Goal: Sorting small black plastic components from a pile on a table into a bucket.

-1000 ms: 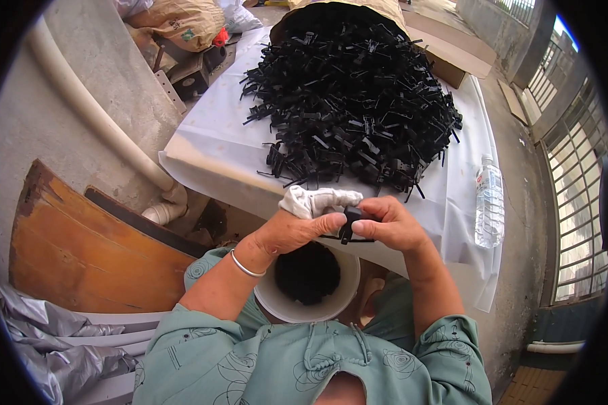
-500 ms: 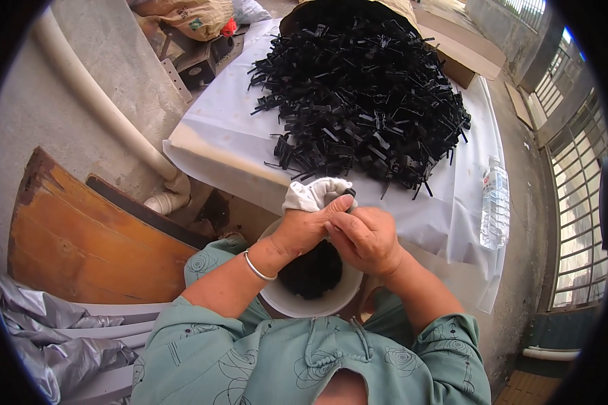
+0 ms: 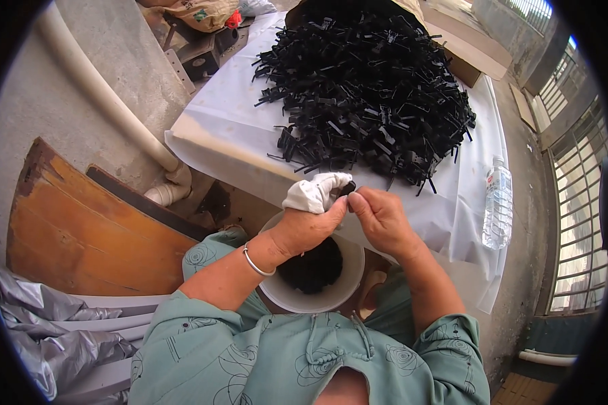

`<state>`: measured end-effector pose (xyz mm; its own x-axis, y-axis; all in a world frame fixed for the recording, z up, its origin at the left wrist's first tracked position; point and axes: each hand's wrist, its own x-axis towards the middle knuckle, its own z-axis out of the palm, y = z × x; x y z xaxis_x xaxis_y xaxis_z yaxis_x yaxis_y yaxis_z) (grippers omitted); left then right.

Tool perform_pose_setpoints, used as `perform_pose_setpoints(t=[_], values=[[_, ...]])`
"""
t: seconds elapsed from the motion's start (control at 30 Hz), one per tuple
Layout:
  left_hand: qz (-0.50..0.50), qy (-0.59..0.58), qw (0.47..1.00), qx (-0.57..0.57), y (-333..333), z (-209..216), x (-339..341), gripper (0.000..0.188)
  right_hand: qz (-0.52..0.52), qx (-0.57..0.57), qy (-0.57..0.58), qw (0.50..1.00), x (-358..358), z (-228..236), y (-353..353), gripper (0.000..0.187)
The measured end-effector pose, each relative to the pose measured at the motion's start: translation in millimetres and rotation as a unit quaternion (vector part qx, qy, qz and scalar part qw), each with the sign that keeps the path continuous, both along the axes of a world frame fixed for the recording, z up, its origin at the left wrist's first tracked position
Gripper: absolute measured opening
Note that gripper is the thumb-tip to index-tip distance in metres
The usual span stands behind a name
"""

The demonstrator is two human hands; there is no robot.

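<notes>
Above a white bucket (image 3: 355,282), my left hand (image 3: 297,231) is closed around a small black plastic part (image 3: 348,188), which pokes out at the fingertips. A white cloth glove (image 3: 309,194) covers the fingers of that hand, and the thumb is bare. My right hand (image 3: 385,221), without a glove, pinches its thumb and fingers together right beside the part. What lies in that pinch, if anything, is hidden. Dark black pieces (image 3: 314,268) lie in the bucket below. A large heap of black plastic parts (image 3: 371,94) spreads over the table just ahead.
White sheeting covers the table (image 3: 223,101). A clear water bottle (image 3: 497,206) stands near its right edge, and a cardboard box (image 3: 469,50) sits behind the heap. Left of me are an orange-brown wooden board (image 3: 88,223), a pale pipe (image 3: 105,88) and silver sheeting (image 3: 54,337).
My right hand has shifted slightly right, away from my left thumb, and its fingers have turned upward. The black part now shows between the hands. My left hand stays in nearly the same place.
</notes>
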<state>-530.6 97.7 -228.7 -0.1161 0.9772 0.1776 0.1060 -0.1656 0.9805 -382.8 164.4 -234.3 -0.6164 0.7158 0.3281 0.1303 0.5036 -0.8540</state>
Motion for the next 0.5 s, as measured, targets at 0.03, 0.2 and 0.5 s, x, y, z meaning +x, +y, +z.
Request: perform_pose_setpoints(t=[0.03, 0.2, 0.5], values=[[0.020, 0.098, 0.993, 0.062, 0, -1, 0, 0.027, -0.012, 0.040, -0.027, 0.999, -1, -3, -1, 0.026], [0.067, 0.269, 0.946, 0.168, -3, -10, -6, 0.027, -0.032, -0.079, -0.005, 0.996, -13, -17, -9, 0.029], [0.073, 0.211, 0.971, 0.088, -13, -4, -6, 0.028, 0.003, -0.153, 0.020, 0.988, -21, -22, -14, 0.031]])
